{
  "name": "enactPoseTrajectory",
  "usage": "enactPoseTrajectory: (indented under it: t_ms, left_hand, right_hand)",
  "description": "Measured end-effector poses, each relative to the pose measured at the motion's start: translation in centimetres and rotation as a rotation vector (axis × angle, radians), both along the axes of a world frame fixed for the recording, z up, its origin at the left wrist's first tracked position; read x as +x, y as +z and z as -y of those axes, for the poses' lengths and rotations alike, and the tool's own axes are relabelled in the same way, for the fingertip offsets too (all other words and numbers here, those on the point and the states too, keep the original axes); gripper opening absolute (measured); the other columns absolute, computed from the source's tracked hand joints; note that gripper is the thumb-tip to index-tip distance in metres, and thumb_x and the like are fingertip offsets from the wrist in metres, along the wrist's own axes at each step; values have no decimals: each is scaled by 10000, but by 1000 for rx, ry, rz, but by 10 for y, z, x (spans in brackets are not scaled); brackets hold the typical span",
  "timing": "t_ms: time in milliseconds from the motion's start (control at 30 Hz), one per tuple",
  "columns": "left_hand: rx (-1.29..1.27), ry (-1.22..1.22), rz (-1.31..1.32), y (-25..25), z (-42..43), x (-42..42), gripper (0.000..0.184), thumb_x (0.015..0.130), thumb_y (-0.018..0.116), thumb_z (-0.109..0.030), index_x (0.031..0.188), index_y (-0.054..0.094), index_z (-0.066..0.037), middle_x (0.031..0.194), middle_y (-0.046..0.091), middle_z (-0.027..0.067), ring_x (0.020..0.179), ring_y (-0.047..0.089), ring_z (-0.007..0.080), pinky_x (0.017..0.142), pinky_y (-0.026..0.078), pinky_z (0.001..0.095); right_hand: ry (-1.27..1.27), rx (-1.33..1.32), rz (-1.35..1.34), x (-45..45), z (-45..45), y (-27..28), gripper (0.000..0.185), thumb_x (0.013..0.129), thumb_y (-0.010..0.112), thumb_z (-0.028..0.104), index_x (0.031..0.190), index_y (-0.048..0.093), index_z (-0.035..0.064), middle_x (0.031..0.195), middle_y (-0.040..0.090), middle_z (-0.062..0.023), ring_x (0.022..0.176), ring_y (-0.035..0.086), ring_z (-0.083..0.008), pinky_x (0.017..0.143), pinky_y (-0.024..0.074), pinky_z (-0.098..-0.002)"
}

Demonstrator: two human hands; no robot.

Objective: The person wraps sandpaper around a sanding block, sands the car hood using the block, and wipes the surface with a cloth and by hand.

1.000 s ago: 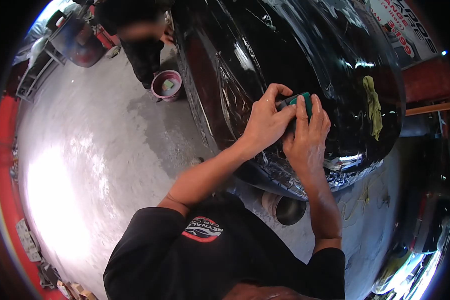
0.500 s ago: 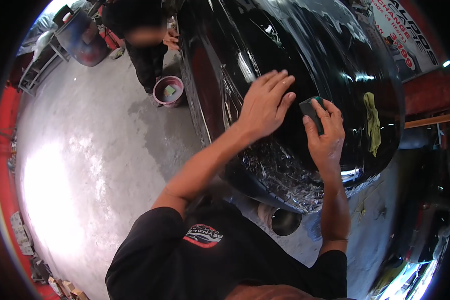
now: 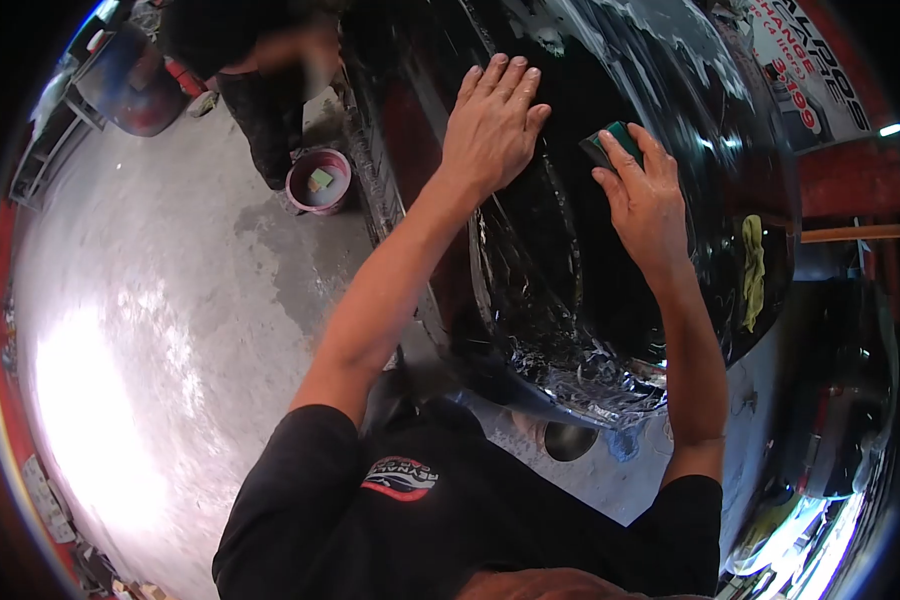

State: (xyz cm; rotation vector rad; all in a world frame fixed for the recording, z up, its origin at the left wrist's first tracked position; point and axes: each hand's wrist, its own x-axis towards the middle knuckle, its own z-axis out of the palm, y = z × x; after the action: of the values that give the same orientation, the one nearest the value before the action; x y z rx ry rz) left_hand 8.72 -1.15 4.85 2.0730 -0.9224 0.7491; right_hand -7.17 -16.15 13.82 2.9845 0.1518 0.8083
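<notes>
One block [image 3: 621, 135] being gripped by right hand [image 3: 650, 205], presumably for control | open left hand [image 3: 492, 128] apparently being braced against panel [image 3: 615, 270]

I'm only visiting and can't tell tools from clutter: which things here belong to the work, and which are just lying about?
In use:
- green-and-dark block, in the right hand
- black car panel, under the left hand

Apparently lying about:
- yellow-green cloth
- dark round container
</notes>
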Motion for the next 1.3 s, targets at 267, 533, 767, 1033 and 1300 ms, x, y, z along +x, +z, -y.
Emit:
enactPoseTrajectory:
  t_ms: [267, 533, 767, 1033, 1300]
  left_hand:
    - [-240, -252, -154, -28, -18, -91, 357, 1026, 584, -267, 1304, 679, -63, 1473, 578, 161, 1454, 422, 380, 1199, 258, 566]
    - [-178, -202, -137, -35, -12, -98, 337, 969, 669, -354, 1256, 724, -186, 1544, 522, 134, 1457, 393, 394, 1183, 256, 575]
    - [-189, -182, -122, -38, -10, -97, 323, 961, 682, -352, 1252, 721, -218, 1570, 494, 125, 1465, 375, 387, 1180, 258, 577]
    - [-175, -224, -164, -36, -14, -98, 357, 931, 720, -324, 1274, 703, -224, 1592, 463, 112, 1470, 366, 382, 1185, 250, 580]
    - [-198, -226, -162, -38, -13, -98, 361, 923, 729, -317, 1273, 700, -229, 1591, 463, 104, 1460, 379, 383, 1178, 260, 581]
  right_hand:
    - [9, -119, -89, -26, 6, 0, 425, 885, 770, 96, 1305, 707, 104, 1350, 612, -193, 1199, 598, -362, 1003, 511, -454]
    - [105, -317, 75, 102, 6, 3, 375, 946, 704, 150, 1320, 695, 138, 1314, 621, -156, 1146, 606, -367, 1000, 486, -446]
    - [71, -298, -29, 33, 7, 2, 373, 906, 746, 172, 1276, 717, 128, 1268, 639, -118, 1098, 620, -339, 948, 524, -437]
    - [49, -338, 18, 107, -18, 10, 336, 938, 684, 129, 1270, 701, 78, 1299, 618, -213, 1132, 599, -408, 995, 485, -476]
    - [78, -319, -55, 32, 7, 2, 385, 902, 735, 159, 1285, 715, 132, 1255, 634, -134, 1033, 637, -349, 911, 519, -452]
